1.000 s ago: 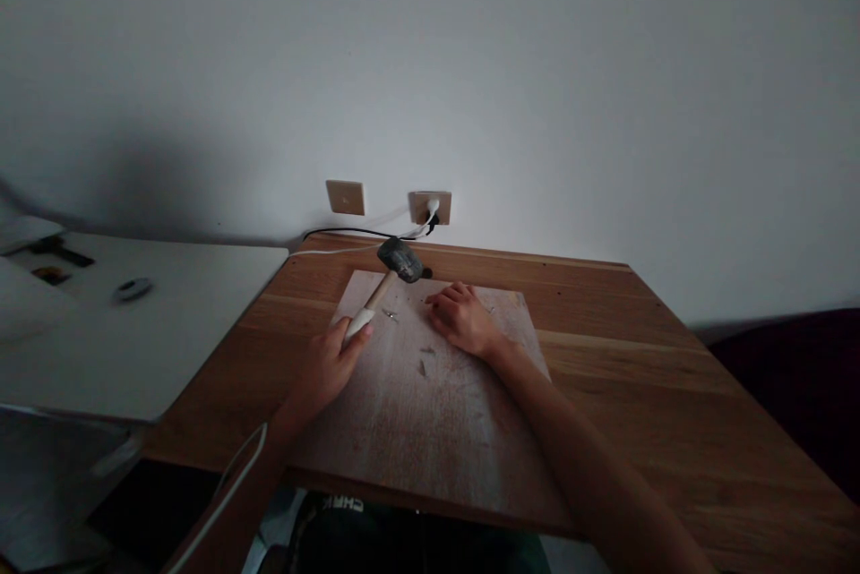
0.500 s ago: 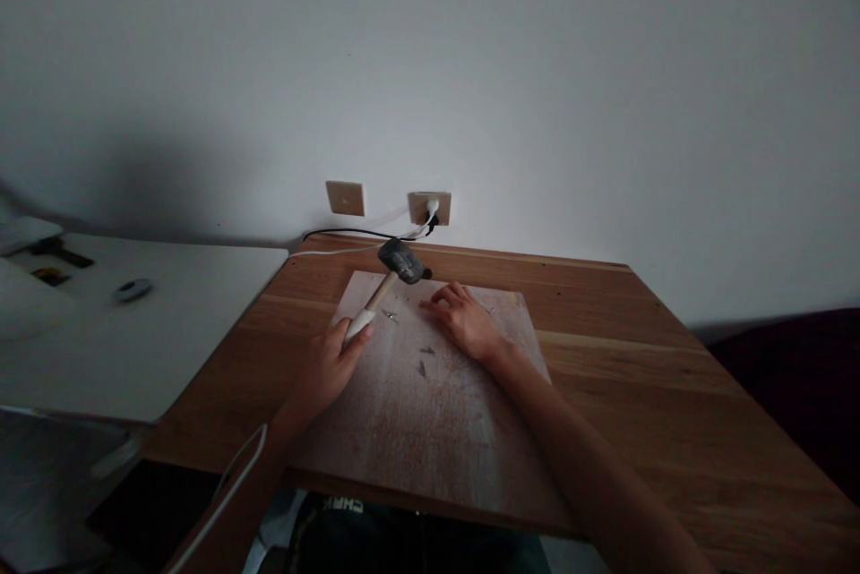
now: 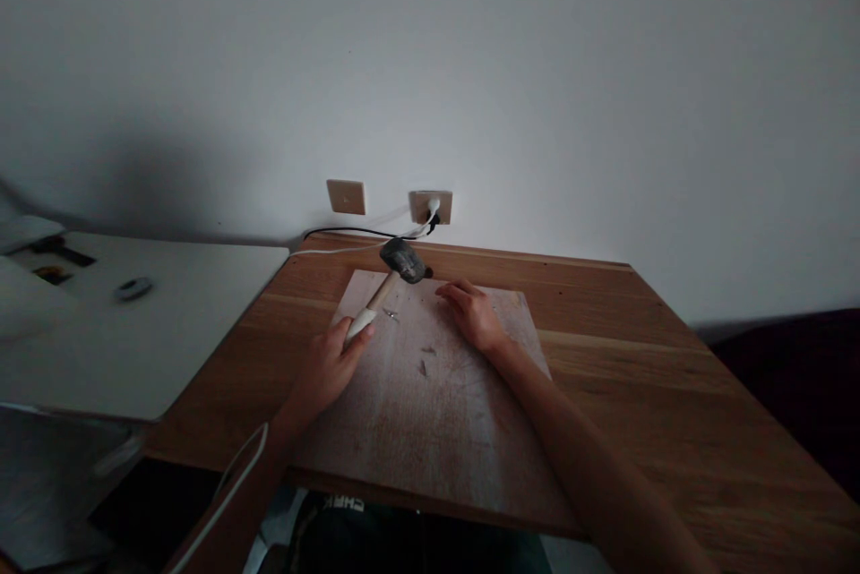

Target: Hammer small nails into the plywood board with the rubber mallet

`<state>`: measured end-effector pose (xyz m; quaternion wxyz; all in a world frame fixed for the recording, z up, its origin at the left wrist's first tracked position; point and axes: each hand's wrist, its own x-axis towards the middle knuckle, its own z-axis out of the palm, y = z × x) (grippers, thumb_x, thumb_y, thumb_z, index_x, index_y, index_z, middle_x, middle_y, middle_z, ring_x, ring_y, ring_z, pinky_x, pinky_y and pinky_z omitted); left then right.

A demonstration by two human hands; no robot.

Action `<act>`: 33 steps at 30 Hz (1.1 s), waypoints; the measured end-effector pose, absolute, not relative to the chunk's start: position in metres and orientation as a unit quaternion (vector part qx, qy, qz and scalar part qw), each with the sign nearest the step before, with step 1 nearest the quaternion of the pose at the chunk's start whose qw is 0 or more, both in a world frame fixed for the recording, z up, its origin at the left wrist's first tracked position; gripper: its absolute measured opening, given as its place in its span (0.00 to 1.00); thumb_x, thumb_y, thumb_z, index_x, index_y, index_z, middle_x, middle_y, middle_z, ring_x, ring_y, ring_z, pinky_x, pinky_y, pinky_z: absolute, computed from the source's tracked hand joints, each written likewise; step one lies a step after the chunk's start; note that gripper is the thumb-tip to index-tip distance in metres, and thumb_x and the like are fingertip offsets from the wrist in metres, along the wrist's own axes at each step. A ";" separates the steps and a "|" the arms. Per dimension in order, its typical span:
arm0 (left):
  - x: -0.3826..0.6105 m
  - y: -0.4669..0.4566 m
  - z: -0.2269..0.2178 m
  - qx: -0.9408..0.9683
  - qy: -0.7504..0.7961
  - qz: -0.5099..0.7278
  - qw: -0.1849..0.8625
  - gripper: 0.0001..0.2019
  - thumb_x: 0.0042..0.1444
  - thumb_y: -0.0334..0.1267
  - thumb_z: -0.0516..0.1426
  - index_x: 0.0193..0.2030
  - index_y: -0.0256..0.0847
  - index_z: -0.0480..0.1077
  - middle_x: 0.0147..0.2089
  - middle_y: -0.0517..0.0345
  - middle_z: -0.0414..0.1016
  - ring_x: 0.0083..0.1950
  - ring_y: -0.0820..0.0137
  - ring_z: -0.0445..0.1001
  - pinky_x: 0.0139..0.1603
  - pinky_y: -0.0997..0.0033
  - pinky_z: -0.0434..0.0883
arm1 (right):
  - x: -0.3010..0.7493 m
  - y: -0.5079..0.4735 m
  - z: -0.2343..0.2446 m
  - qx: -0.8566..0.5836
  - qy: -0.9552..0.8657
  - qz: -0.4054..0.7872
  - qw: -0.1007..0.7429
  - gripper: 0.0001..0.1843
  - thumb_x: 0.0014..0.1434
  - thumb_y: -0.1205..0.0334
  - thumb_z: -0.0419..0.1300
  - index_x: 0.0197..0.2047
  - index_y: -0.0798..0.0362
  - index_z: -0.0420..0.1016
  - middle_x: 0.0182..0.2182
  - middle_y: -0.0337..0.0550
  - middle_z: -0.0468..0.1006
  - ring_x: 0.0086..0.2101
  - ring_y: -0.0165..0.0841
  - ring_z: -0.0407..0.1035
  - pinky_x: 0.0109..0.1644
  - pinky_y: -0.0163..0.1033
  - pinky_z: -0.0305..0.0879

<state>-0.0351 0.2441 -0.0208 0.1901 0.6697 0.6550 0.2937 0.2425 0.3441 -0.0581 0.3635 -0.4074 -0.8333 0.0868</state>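
My left hand [image 3: 334, 359] is wrapped round the pale grip of a rubber mallet [image 3: 403, 261]. Its dark head is raised over the far part of a pale, scuffed wooden board [image 3: 376, 440]. Across from it, my right hand [image 3: 476, 314] lies low over the board's far right part, fingers bent and drawn together. Whatever its fingertips may hold is hidden or too small to make out. A small shiny metal piece [image 3: 391, 314] rests on the board near the mallet handle. Two small grey slivers [image 3: 423, 368] lie nearer the board's middle.
The board lies on a brown wooden table [image 3: 624, 377] against the wall. Behind are a wall socket [image 3: 443, 209] with plugs and a black cable [image 3: 349, 229]. On the left, a white table [image 3: 194, 314] carries a computer mouse [image 3: 133, 289]. A white cord [image 3: 228, 502] runs along my left forearm.
My right hand has shifted slightly right, its fingers drawing back from the mallet head and closer together. My left hand and the mallet have barely moved.
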 end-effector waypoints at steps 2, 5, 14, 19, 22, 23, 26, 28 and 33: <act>-0.035 0.244 -0.021 0.669 0.657 0.293 0.188 0.18 0.63 0.54 0.50 0.29 0.45 0.61 0.24 0.62 0.68 0.29 0.67 0.71 0.33 0.68 0.59 | 0.242 0.344 -0.057 -0.406 -0.838 0.078 0.356 0.15 0.67 0.73 0.53 0.48 0.50 0.79 0.45 0.48 0.81 0.44 0.38 0.76 0.51 0.42 0.71; -0.034 0.244 -0.020 0.668 0.659 0.291 0.188 0.18 0.63 0.54 0.50 0.28 0.45 0.61 0.24 0.61 0.68 0.29 0.67 0.71 0.33 0.69 0.59 | 0.241 0.345 -0.056 -0.412 -0.841 0.058 0.346 0.11 0.68 0.70 0.56 0.46 0.52 0.79 0.42 0.48 0.82 0.43 0.40 0.75 0.51 0.45 0.70; -0.034 0.244 -0.020 0.676 0.652 0.286 0.190 0.16 0.64 0.51 0.51 0.30 0.44 0.63 0.26 0.60 0.71 0.31 0.66 0.74 0.34 0.69 0.62 | 0.238 0.347 -0.055 -0.424 -0.841 0.044 0.332 0.10 0.69 0.69 0.56 0.45 0.52 0.79 0.42 0.49 0.82 0.43 0.40 0.74 0.50 0.45 0.69; -0.034 0.243 -0.019 0.672 0.663 0.277 0.180 0.16 0.64 0.52 0.51 0.30 0.44 0.63 0.26 0.60 0.70 0.30 0.66 0.73 0.33 0.69 0.61 | 0.236 0.349 -0.055 -0.437 -0.843 0.038 0.311 0.09 0.68 0.68 0.57 0.44 0.51 0.78 0.41 0.49 0.81 0.44 0.41 0.73 0.51 0.46 0.68; -0.034 0.243 -0.019 0.677 0.656 0.279 0.181 0.17 0.64 0.52 0.51 0.29 0.44 0.63 0.26 0.61 0.70 0.30 0.67 0.73 0.33 0.69 0.61 | 0.237 0.349 -0.056 -0.433 -0.841 0.050 0.320 0.08 0.67 0.68 0.57 0.44 0.51 0.77 0.41 0.48 0.81 0.44 0.40 0.73 0.51 0.45 0.68; -0.034 0.243 -0.019 0.678 0.655 0.281 0.181 0.17 0.64 0.52 0.51 0.29 0.44 0.63 0.25 0.61 0.70 0.29 0.67 0.72 0.33 0.69 0.61 | 0.237 0.349 -0.057 -0.431 -0.840 0.053 0.326 0.08 0.67 0.68 0.57 0.44 0.51 0.77 0.41 0.48 0.80 0.44 0.40 0.73 0.51 0.45 0.68; -0.034 0.244 -0.019 0.678 0.654 0.282 0.182 0.17 0.64 0.52 0.51 0.30 0.44 0.63 0.26 0.61 0.70 0.30 0.67 0.73 0.33 0.69 0.61 | 0.237 0.348 -0.058 -0.426 -0.839 0.059 0.334 0.07 0.66 0.69 0.58 0.44 0.51 0.76 0.41 0.48 0.80 0.44 0.40 0.72 0.50 0.44 0.68; -0.033 0.244 -0.018 0.679 0.653 0.280 0.186 0.16 0.64 0.51 0.51 0.30 0.44 0.63 0.26 0.60 0.70 0.31 0.66 0.73 0.34 0.69 0.61 | 0.237 0.348 -0.058 -0.424 -0.841 0.063 0.329 0.07 0.65 0.69 0.58 0.44 0.51 0.76 0.41 0.48 0.80 0.43 0.39 0.72 0.50 0.44 0.67; -0.033 0.244 -0.019 0.674 0.659 0.275 0.190 0.16 0.64 0.51 0.51 0.30 0.44 0.63 0.26 0.61 0.70 0.31 0.66 0.74 0.34 0.69 0.61 | 0.235 0.349 -0.057 -0.438 -0.839 0.067 0.317 0.09 0.66 0.69 0.58 0.48 0.50 0.75 0.41 0.46 0.82 0.44 0.40 0.73 0.52 0.45 0.65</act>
